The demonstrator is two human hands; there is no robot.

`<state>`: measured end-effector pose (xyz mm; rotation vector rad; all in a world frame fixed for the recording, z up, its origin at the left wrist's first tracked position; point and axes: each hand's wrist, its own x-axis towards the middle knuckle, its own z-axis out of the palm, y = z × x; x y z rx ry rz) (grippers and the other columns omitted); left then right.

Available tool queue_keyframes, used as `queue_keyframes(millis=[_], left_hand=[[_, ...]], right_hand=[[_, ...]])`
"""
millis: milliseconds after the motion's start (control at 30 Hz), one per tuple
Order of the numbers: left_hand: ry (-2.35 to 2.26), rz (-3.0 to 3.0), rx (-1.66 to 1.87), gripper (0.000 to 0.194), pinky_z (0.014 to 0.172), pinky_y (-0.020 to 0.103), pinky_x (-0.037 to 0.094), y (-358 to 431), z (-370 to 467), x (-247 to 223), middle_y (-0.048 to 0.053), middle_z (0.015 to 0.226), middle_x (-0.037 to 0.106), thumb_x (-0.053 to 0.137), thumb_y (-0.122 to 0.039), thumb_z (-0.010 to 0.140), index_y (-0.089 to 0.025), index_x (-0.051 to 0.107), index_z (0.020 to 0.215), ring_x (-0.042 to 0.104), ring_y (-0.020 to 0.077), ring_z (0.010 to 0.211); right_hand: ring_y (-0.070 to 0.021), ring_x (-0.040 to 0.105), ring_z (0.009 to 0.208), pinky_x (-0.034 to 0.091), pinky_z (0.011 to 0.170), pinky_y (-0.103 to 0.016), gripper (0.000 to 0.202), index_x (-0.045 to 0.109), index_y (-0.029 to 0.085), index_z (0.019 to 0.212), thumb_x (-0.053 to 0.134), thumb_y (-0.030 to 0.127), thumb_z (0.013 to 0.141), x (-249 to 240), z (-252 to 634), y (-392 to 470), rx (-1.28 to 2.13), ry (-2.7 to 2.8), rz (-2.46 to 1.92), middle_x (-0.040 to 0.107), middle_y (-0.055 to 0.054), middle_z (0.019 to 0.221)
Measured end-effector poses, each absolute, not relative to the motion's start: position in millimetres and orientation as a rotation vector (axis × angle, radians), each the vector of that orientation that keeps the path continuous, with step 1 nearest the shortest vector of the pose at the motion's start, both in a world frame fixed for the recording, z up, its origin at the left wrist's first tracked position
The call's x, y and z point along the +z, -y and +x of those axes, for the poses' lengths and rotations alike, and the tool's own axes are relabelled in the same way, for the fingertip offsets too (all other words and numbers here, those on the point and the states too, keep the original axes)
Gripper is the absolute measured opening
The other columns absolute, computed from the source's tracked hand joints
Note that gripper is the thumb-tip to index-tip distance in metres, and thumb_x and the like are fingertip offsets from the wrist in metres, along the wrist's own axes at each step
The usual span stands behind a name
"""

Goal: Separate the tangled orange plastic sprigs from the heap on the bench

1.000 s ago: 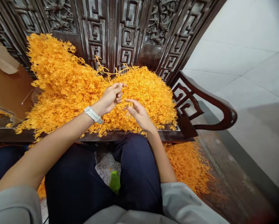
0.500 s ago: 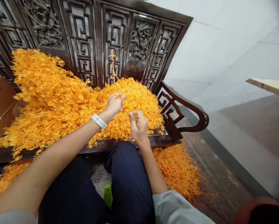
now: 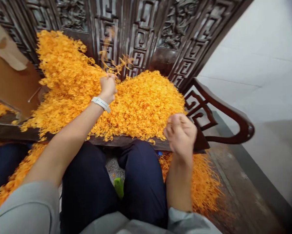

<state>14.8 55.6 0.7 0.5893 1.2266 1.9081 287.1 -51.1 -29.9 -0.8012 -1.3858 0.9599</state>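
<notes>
A large heap of small orange plastic pieces (image 3: 146,104), like curly sprigs, covers the seat of a carved dark wooden bench. Above its middle, my left hand (image 3: 108,88), with a pale watch band on the wrist, is closed. Blurred orange plastic sprigs (image 3: 116,66) stick up from its fingers against the bench back. To the right, my right hand (image 3: 181,131) is raised near the heap's right front edge, fingers curled together. Motion blurs it, and anything between its fingertips cannot be made out.
The bench's curved armrest (image 3: 233,130) stands at right. An opened cardboard box (image 3: 11,74) is at left. Thin orange strands (image 3: 204,182) pile on the floor under the bench at right, with more at lower left. Beside me at left shows another person's dark-trousered leg (image 3: 6,165).
My hands have moved apart: the left up and to the left with the orange sprigs, the right outward to the right. The view has shifted, showing more of the box.
</notes>
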Motion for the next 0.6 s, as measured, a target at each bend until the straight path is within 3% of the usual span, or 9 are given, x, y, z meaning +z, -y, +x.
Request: queue_keyframes(millis=[100,167,233,300,333,400,467,533,600], left_hand=[[-1.168,0.358,1.928,0.032,0.043,0.022,0.015,-55,-28,-3,-0.009,0.053,0.023,0.060,-0.019,0.105,-0.022,0.054,0.074,0.016,0.0066,0.043],[-1.038,0.296,1.889,0.030,0.041,0.023,0.018,-53,-35,-3,-0.009,0.052,0.024,0.060,-0.018,0.106,-0.022,0.056,0.076,0.016,0.0068,0.042],[-0.905,0.265,1.869,0.027,0.041,0.024,0.021,-49,-29,-2,-0.008,0.052,0.029,0.061,-0.015,0.105,-0.022,0.057,0.079,0.020,0.0067,0.040],[-0.810,0.256,1.842,0.024,0.041,0.024,0.023,-43,-14,0,-0.007,0.052,0.033,0.061,-0.015,0.106,-0.022,0.058,0.083,0.023,0.0067,0.040],[-0.785,0.253,1.827,0.023,0.042,0.023,0.024,-40,-5,2,-0.007,0.052,0.034,0.060,-0.017,0.107,-0.022,0.059,0.085,0.024,0.0068,0.040],[-0.764,0.243,1.797,0.023,0.042,0.022,0.025,-30,15,5,-0.008,0.052,0.034,0.058,-0.019,0.109,-0.021,0.058,0.086,0.026,0.0068,0.041],[-0.769,0.229,1.774,0.025,0.043,0.021,0.026,-21,36,8,-0.008,0.053,0.035,0.054,-0.018,0.110,-0.021,0.056,0.086,0.028,0.0064,0.041],[-0.780,0.227,1.765,0.025,0.044,0.022,0.026,-15,51,11,-0.008,0.054,0.036,0.053,-0.017,0.110,-0.020,0.055,0.086,0.029,0.0062,0.042],[-0.797,0.242,1.781,0.023,0.044,0.023,0.024,-15,54,12,-0.008,0.053,0.034,0.057,-0.017,0.108,-0.021,0.056,0.086,0.027,0.0066,0.041]], right_hand=[[-0.0080,0.039,0.044,0.036,0.043,-0.022,0.028,0.068,0.025,0.097,0.072,0.053,0.100,-27,285,32,0.875,1.397,-0.770,0.046,0.006,0.062],[-0.0175,0.065,0.074,0.057,0.063,-0.032,0.055,0.069,0.027,0.127,0.079,0.065,0.089,-37,274,9,0.712,1.534,-0.959,0.066,-0.008,0.100],[-0.0326,0.067,0.119,0.062,0.093,-0.051,0.094,0.053,0.029,0.156,0.082,0.074,0.079,-51,258,-8,0.642,1.694,-1.148,0.052,-0.020,0.153],[-0.0378,0.058,0.139,0.056,0.109,-0.058,0.109,0.036,0.034,0.168,0.080,0.077,0.079,-62,240,-15,0.729,1.810,-1.137,0.027,-0.018,0.175],[-0.0362,0.058,0.139,0.056,0.110,-0.057,0.109,0.032,0.036,0.170,0.080,0.076,0.080,-66,230,-14,0.825,1.833,-1.056,0.026,-0.017,0.177],[-0.0292,0.066,0.126,0.062,0.101,-0.048,0.099,0.039,0.036,0.164,0.080,0.075,0.082,-70,209,-8,1.042,1.790,-0.853,0.045,-0.015,0.166],[-0.0208,0.071,0.098,0.063,0.081,-0.037,0.071,0.058,0.031,0.142,0.075,0.073,0.088,-70,189,-3,1.181,1.652,-0.738,0.069,-0.011,0.129],[-0.0128,0.058,0.065,0.053,0.060,-0.027,0.045,0.065,0.026,0.109,0.069,0.069,0.095,-69,174,1,1.220,1.491,-0.721,0.064,-0.001,0.082],[-0.0083,0.037,0.048,0.034,0.046,-0.023,0.043,0.060,0.025,0.089,0.068,0.065,0.098,-67,168,8,1.254,1.380,-0.710,0.043,0.008,0.060]])
